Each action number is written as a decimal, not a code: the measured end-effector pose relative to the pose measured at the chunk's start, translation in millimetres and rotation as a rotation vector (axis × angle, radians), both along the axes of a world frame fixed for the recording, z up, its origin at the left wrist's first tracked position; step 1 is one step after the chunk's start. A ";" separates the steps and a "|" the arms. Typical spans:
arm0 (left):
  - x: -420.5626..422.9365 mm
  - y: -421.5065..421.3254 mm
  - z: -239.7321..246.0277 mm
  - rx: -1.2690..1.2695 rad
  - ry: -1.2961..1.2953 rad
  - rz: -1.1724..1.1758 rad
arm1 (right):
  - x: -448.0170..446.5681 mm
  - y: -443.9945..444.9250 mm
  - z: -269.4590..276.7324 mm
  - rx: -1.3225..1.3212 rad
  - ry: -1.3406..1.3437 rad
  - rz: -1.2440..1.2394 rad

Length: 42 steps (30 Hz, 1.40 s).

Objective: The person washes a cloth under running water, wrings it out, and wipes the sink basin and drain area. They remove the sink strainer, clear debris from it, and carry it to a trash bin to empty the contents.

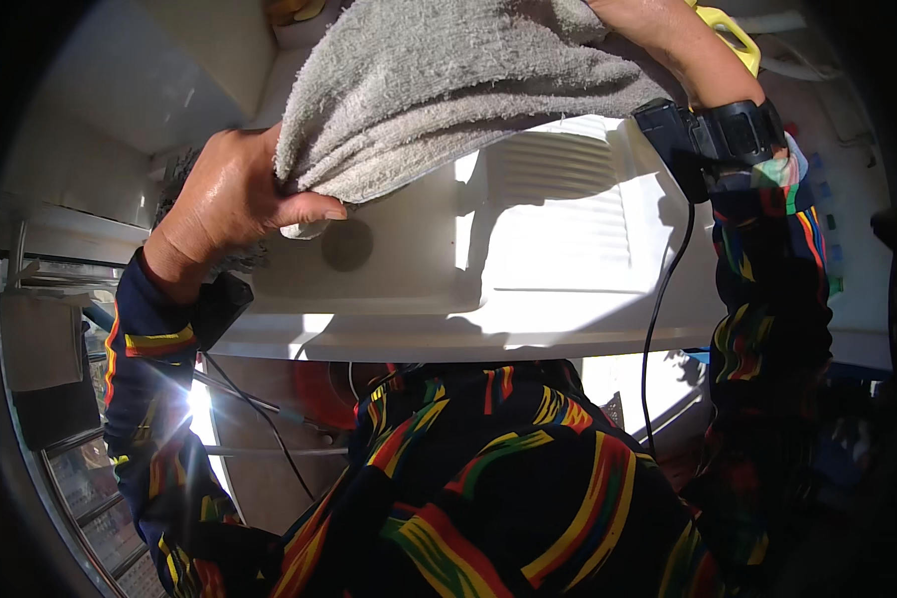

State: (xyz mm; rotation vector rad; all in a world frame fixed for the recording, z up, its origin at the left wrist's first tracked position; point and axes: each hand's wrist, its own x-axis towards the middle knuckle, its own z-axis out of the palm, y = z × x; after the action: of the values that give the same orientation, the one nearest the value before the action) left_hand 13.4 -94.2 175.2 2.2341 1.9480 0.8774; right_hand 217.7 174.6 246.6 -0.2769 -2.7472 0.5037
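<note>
A grey terry towel [448, 90] is stretched between my hands, above a white laundry sink with a moulded washboard [560, 224]. My left hand [232, 187] grips the towel's lower left corner, thumb in front. Part of my right hand [635, 15] shows at the top edge, by the towel's upper right part; its fingers are hidden or out of frame, so its grip cannot be told. Below the towel lies the basin [389, 254] with a round dark spot, perhaps the drain. Each wrist carries a black device with a cable.
A yellow plastic handle [736, 37] and pale hoses [800, 67] are at the upper right. A metal-framed rack [82, 508] stands at the lower left. The sink's front rim [418, 347] is close to my body, with a red round object [321, 392] underneath.
</note>
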 end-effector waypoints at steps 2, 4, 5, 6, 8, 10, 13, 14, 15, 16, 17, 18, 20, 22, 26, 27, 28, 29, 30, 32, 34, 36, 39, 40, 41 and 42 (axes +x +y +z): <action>-3.9 -1.1 -5.6 -0.196 0.361 0.050 | 11.6 2.8 -1.9 -0.485 0.281 0.160; -14.8 -1.0 -5.6 0.110 -0.164 0.295 | 14.3 4.4 -8.1 -0.734 0.422 0.233; -23.8 1.3 -0.9 0.393 -0.574 0.273 | 8.1 5.9 -14.0 -0.532 0.399 0.108; -22.3 0.1 -7.3 0.241 -0.609 0.230 | 6.9 6.1 -16.5 -0.322 0.376 -0.020; -29.1 3.8 -5.7 -0.050 0.040 0.255 | 3.7 4.8 -25.2 -0.538 0.172 -0.058; -30.8 5.3 -2.9 -0.007 -0.027 0.298 | 0.7 0.6 -30.9 -0.739 0.416 0.006; -26.1 6.1 -0.9 0.455 -0.509 0.409 | 4.3 -7.7 -34.5 -0.765 0.492 0.124; -24.7 3.3 1.0 0.188 -0.258 0.424 | 4.1 -6.5 -32.1 -0.530 0.312 0.087; -22.8 1.4 1.6 -0.115 -0.008 0.349 | 3.1 -6.2 -30.5 -0.291 0.128 0.054; -22.2 -1.2 4.3 -0.053 -0.076 0.500 | 5.8 -5.0 -28.2 -0.560 0.321 0.077; -22.0 -2.1 6.4 0.110 -0.318 0.444 | 6.0 -2.4 -24.8 -0.695 0.549 0.190; -22.0 -1.9 8.1 0.267 -0.557 0.379 | 3.6 -2.1 -25.2 -0.899 0.624 0.212; -23.1 2.5 9.4 0.192 -0.658 0.283 | 1.5 0.2 -23.5 -0.686 0.339 0.167; -27.7 11.0 11.8 -0.042 -0.393 0.300 | -0.6 0.5 -23.2 -0.443 0.168 0.078; -35.0 20.9 10.8 0.421 -0.754 0.367 | -0.1 -6.8 -33.1 -0.829 0.493 -0.038; -34.7 21.5 6.9 0.225 -0.712 0.392 | -0.2 -8.3 -35.7 -0.721 0.303 -0.040; -35.9 20.3 5.6 0.119 -0.541 0.340 | -5.0 -9.5 -42.8 -0.477 0.227 0.130; -36.8 18.1 4.1 -0.087 -0.398 0.347 | 4.3 -8.1 -42.8 -0.543 -0.022 -0.182; -38.2 16.3 3.8 0.106 -0.496 0.448 | 4.1 -6.3 -46.8 -0.614 0.213 -0.108; -38.3 10.1 1.0 0.214 -0.856 0.415 | 11.2 -2.5 -49.6 -0.617 0.483 0.055; -37.5 7.6 -3.2 0.043 -0.829 0.335 | 21.6 -0.8 -50.4 -0.235 0.284 0.194; -35.4 2.5 -5.6 0.090 -0.776 0.471 | 30.6 -0.3 -48.5 -0.343 0.290 0.184; -33.0 1.7 -5.8 0.247 -1.148 0.257 | 36.0 -0.9 -46.0 -0.702 0.513 0.173; -32.9 3.1 -3.8 0.268 -1.178 0.233 | 37.1 -1.2 -45.3 -0.784 0.575 0.167; -32.0 7.6 -1.1 0.292 -1.187 0.110 | 37.3 -0.8 -45.1 -0.768 0.558 0.133; -30.8 11.2 2.4 0.286 -1.181 0.154 | 37.6 -0.4 -44.6 -0.656 0.454 0.097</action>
State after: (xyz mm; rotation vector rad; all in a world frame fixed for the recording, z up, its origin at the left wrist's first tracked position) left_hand -17.4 -83.0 177.6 1.0653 1.4026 1.9555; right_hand 255.4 174.2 202.0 -0.1519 -2.0936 1.3109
